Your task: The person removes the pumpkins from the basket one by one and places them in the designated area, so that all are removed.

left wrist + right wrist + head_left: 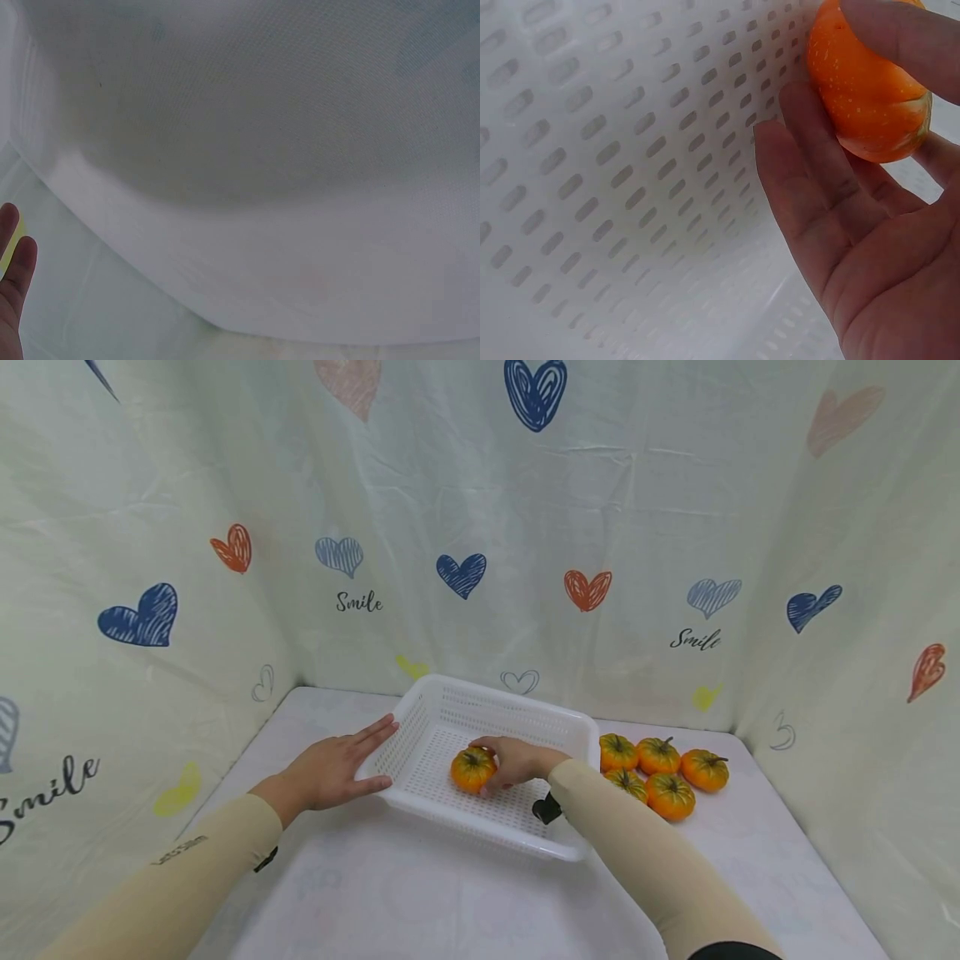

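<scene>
A small orange pumpkin (472,770) is inside a white perforated plastic basket (480,839), left of the basket's middle. My right hand (517,762) reaches in over the basket and grips the pumpkin from its right side. In the right wrist view, the thumb and fingers curl round the orange pumpkin (870,90), close over the slotted basket floor (630,165). My left hand (337,768) rests at the basket's left rim with its fingers straight and spread. Only a few fingers of the left hand (16,277) show in the left wrist view.
Several more orange pumpkins (670,797) stand grouped on the white-covered table (420,902), just right of the basket. A white cloth with printed hearts (461,575) hangs behind the table and along both sides.
</scene>
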A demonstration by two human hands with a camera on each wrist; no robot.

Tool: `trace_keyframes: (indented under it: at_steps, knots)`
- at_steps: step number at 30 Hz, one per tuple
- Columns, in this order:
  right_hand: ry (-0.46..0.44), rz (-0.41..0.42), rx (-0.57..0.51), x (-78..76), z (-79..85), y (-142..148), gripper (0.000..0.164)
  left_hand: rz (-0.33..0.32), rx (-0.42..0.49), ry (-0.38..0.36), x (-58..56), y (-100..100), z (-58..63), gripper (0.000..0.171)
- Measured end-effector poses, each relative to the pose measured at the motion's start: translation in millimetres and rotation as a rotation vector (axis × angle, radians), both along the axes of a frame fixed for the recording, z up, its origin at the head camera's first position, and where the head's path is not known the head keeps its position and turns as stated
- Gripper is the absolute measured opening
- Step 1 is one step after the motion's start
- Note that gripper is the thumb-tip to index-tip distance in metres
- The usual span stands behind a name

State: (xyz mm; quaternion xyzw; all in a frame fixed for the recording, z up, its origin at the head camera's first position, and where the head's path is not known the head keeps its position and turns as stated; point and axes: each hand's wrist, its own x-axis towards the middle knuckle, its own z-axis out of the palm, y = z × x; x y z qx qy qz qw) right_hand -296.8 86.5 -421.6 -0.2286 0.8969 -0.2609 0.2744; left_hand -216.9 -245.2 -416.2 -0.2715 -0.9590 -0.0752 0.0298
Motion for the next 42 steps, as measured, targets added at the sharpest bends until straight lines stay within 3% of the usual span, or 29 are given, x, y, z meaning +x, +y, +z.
trace_keyframes:
  at_steps: [14, 25, 36, 42]
  knots:
    - [-0.045, 0.0, -0.125, -0.7, 10.5, 4.3, 0.078, 0.005, -0.012, 0.0, 1.4, 0.0, 0.7, 0.087]
    - [0.01, 0.001, -0.19, -3.2, 27.4, 12.7, 0.081, 0.005, -0.017, 0.003, 2.6, -0.2, 1.6, 0.087]
    - [0.006, -0.038, -0.296, 1.1, 55.0, 33.9, 0.08, -0.008, -0.007, 0.014, 2.3, 0.6, 4.2, 0.086]
    - [0.048, -0.037, -0.319, 6.5, 76.6, 56.2, 0.083, -0.01, -0.013, 0.015, 1.3, -0.2, 3.3, 0.086]
